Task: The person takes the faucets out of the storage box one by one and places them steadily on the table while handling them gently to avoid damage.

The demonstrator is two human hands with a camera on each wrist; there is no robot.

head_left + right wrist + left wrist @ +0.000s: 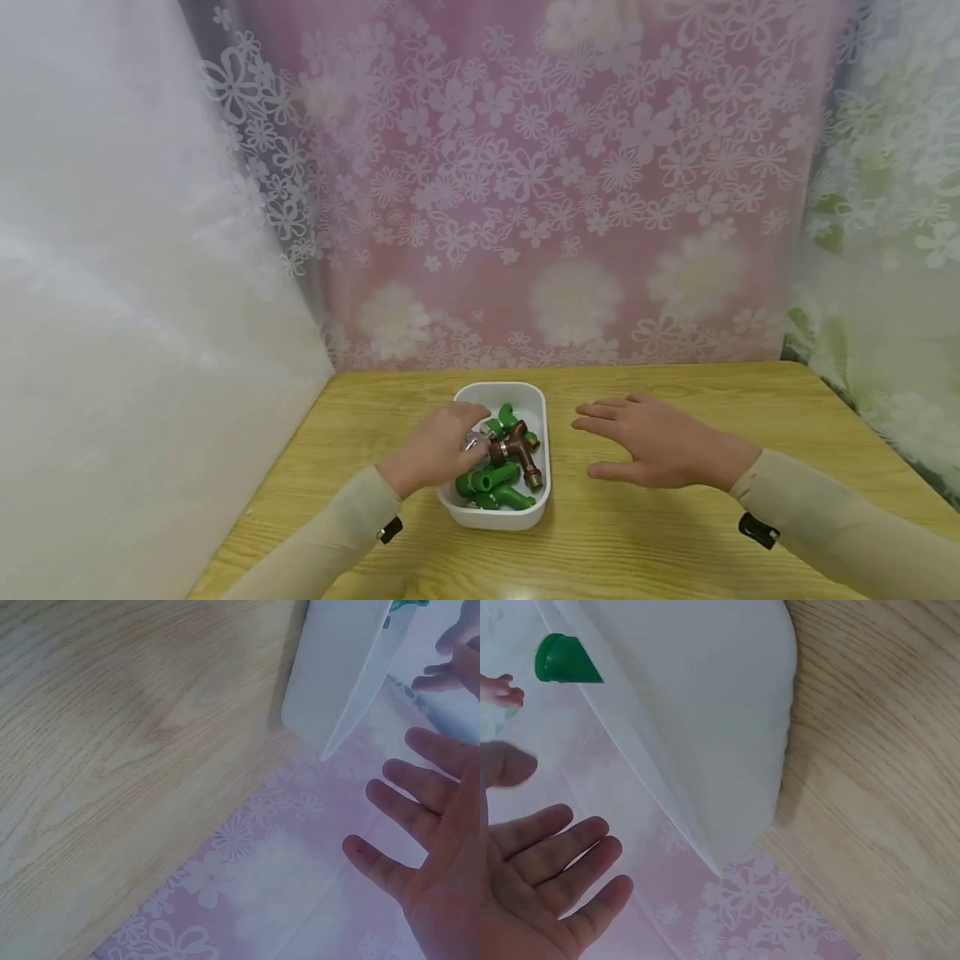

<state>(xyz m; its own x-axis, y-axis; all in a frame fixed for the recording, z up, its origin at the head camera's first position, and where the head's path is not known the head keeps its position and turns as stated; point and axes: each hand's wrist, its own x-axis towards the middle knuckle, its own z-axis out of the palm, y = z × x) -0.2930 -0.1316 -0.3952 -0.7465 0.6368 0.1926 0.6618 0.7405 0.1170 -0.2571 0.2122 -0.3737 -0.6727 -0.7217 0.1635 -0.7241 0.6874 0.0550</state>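
A white rectangular tub (501,520) stands on the wooden table with several pipe fittings in it. Among them are green pipe pieces (512,497), a brown branched fitting with brass ends (517,450) and a shiny metal piece partly behind the left hand. My left hand (438,442) hovers over the tub's left side, fingers extended and holding nothing. In the left wrist view a green pipe end (566,660) sticks up above the tub's rim. To the right of the tub my right hand (660,442) is held above the table, fingers spread and nothing in them.
The wooden table (570,550) runs back to a pink flowered curtain (525,208). White sheeting (150,292) hangs on the left, and a pale leaf-patterned sheet (892,275) on the right. Black straps (759,531) sit at both sleeves.
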